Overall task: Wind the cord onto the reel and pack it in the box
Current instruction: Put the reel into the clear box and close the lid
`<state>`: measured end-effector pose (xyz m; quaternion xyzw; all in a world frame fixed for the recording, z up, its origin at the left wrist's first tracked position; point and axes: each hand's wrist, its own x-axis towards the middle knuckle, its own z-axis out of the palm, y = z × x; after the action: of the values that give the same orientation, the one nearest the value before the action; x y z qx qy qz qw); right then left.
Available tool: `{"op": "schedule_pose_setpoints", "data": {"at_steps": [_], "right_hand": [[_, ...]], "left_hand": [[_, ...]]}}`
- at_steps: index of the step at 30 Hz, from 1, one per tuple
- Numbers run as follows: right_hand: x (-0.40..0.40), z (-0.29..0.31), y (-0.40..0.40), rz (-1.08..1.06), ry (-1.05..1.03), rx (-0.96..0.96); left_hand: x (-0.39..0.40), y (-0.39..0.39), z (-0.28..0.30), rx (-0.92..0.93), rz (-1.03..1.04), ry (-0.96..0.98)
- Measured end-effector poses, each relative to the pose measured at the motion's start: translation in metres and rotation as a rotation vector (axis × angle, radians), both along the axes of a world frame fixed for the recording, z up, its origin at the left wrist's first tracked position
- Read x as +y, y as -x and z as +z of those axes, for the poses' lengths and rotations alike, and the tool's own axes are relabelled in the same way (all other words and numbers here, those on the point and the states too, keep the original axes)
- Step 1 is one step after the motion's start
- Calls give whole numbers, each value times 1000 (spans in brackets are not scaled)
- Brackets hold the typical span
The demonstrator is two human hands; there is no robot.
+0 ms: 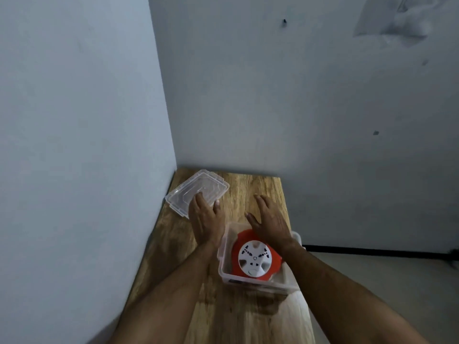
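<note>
So the reel (255, 259) is already lying flat inside the clear box (224, 252), orange rim w/ white hub facing up, no loose cord showing afaict. What's left is the lid (198, 189), which sits up and to the left of the box, long axis slanting toward the wall corner. Our left hand (205, 219) is right on its near edge, fingers curled over it, looks like a grasp starting. Right hand (269, 222) hovers spread and empty above the box's far rim. Nothing else on the table (248, 316) btw lid and box, so we've got a clear path imo.
</note>
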<state>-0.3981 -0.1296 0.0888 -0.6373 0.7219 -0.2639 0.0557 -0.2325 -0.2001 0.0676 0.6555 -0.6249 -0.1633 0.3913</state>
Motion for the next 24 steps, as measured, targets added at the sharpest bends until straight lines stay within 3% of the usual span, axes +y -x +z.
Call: {"op": "schedule_pose_setpoints", "data": {"at_steps": [9, 16, 24], "right_hand": [[-76, -2, -17, 79, -142, -7], [-139, -13, -28, 102, -136, 63], [-215, -47, -30, 154, -208, -20]], "left_hand": [[-43, -40, -12, 137, 189, -166], [-82, -58, -33, 121, 260, -201], [-131, -56, -75, 193, 304, -272]]}}
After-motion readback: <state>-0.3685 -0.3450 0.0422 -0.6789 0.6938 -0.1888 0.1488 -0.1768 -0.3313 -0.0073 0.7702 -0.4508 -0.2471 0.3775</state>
